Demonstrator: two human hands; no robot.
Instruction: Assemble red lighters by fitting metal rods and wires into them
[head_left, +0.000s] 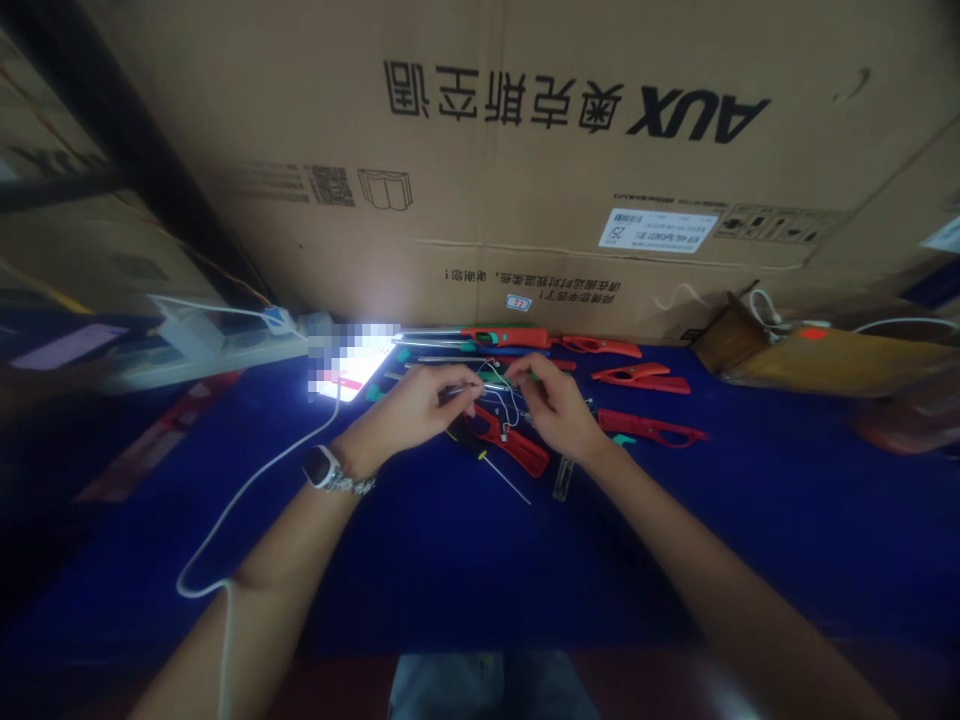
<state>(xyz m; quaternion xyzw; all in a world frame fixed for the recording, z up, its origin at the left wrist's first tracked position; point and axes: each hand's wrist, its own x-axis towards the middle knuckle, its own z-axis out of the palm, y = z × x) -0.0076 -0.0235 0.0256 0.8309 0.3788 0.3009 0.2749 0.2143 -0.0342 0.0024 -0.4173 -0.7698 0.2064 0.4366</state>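
My left hand (435, 402) is closed in a pinch at the end of a thin wire (516, 408), which loops between the two hands. On the other side, my right hand (556, 408) has its fingertips bent together on the same wire; the exact grip is small and blurred. Just below them lies an opened red lighter shell (525, 452). A screwdriver (504, 478) with a dark and yellow handle points toward me, its handle partly under my left hand. Near my right wrist is a clear plastic piece (562, 478).
Long red gas lighters (510, 338) and red handle shells (649, 427) lie behind and to the right. A lit phone (360, 360) glows at left, its white cable (247, 480) crossing my left forearm. A large cardboard box (487, 230) walls off the back of the blue table (480, 570).
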